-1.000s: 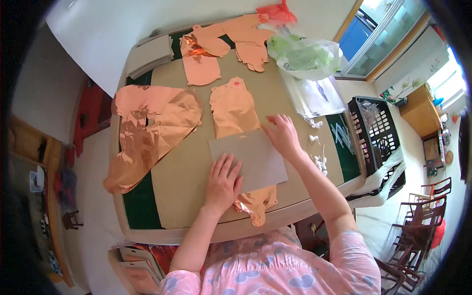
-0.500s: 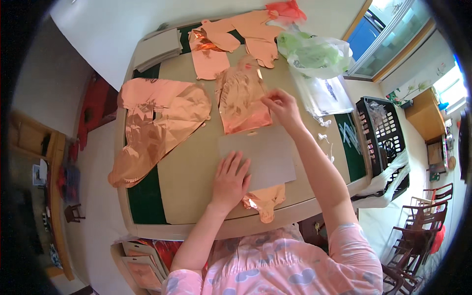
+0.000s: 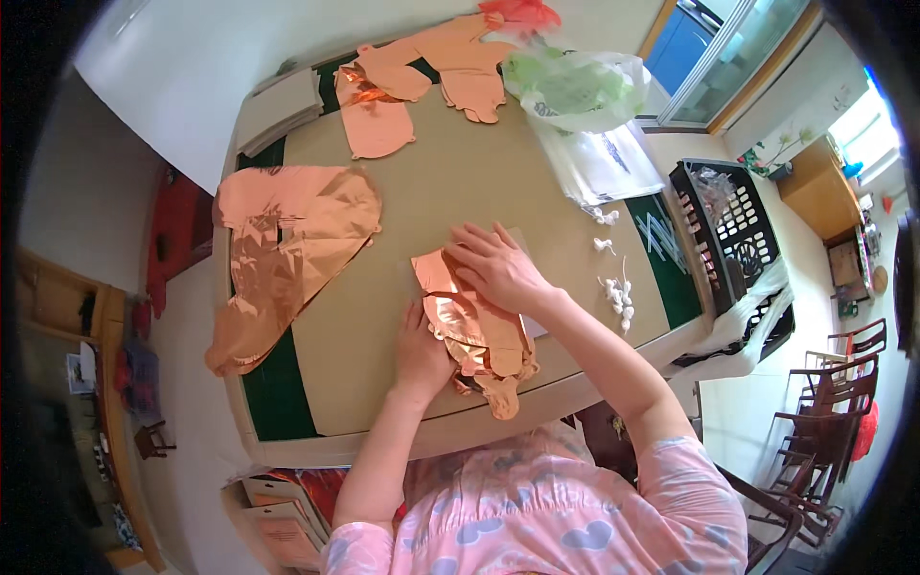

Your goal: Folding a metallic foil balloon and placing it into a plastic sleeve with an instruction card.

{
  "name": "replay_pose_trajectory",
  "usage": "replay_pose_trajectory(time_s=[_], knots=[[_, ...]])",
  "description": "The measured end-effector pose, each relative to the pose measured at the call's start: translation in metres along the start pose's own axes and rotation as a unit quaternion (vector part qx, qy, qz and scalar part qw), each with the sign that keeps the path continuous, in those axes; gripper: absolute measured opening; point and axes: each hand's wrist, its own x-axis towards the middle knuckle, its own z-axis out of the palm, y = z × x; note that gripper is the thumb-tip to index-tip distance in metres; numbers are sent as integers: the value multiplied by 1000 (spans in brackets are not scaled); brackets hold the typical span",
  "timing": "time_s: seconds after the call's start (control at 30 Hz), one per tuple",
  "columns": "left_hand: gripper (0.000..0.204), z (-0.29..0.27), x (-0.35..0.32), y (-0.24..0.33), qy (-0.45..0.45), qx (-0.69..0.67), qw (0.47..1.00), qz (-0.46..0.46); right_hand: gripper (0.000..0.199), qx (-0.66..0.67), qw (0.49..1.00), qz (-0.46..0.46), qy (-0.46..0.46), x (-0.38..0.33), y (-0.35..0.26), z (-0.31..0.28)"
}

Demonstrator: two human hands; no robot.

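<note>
A copper-pink foil balloon (image 3: pixel 479 321), flat and folded over in layers, lies near the table's front edge. My right hand (image 3: pixel 498 268) rests palm down across its far part, fingers stretched out. Along the left side of the foil is my left hand (image 3: pixel 422 350), its fingers extended and its fingertips partly tucked against the edge. Beneath the foil a grey card (image 3: pixel 534 327) shows only as a thin strip by my right wrist. A rounded foil end sticks out toward me.
Another large foil balloon (image 3: pixel 297 249) lies to the left. More foil pieces (image 3: pixel 379 125) spread at the back, near a stack of grey sheets (image 3: pixel 278 110). Plastic bags (image 3: pixel 585 91), white string bundles (image 3: pixel 618 302), clear straws (image 3: pixel 661 238) and a black crate (image 3: pixel 733 230) are on the right.
The foil's far part has been folded toward me over the grey card. My right hand has gone from a pinch beyond the card to lying flat on the foil; my left hand moved to its side.
</note>
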Motion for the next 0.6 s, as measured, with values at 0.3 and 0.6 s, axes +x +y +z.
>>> replay_pose_trajectory(time_s=[0.3,0.6], knots=[[54,-7,-5,-15,16,26,999,-45,46,-53,997,-46,-24,-13,0,5],[39,-36,18,-25,-5,154,984,-93,44,-64,997,-49,-19,-13,2,5]])
